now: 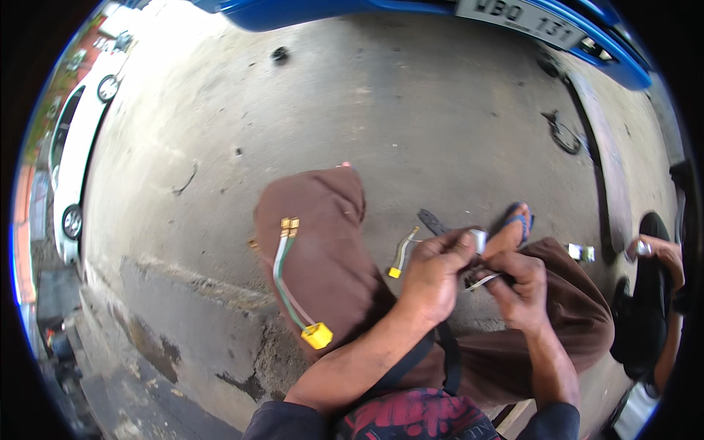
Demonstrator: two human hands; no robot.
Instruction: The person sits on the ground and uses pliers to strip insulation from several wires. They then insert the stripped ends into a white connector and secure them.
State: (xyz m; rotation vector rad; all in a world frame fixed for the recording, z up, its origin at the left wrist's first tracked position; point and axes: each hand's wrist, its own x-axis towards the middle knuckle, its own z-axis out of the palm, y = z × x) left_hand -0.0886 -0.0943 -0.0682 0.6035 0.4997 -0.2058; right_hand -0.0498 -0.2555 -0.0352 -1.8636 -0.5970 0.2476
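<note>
My left hand (433, 277) pinches a small white block (479, 241), perhaps a plug connector, between thumb and fingers. Right beside it, my right hand (519, 290) is closed on a thin pale wire (482, 281); whether the wire joins the block is hidden by my fingers. Across my brown-trousered left thigh lies a yellow connector (317, 335) with white and green wires ending in brass terminals (290, 226). Past my left hand, a second yellow connector (395, 273) with short wires is on the ground. A dark flat strip (433, 221) lies close to it.
A person's hand (660, 253) is at the right edge. A black cable loop (565, 138) lies on the concrete (411, 110) near a long beam (603, 158). A blue car bumper (330, 11) crosses the top; a white car (81, 139) stands left. A broken concrete ledge (191, 323) runs lower left.
</note>
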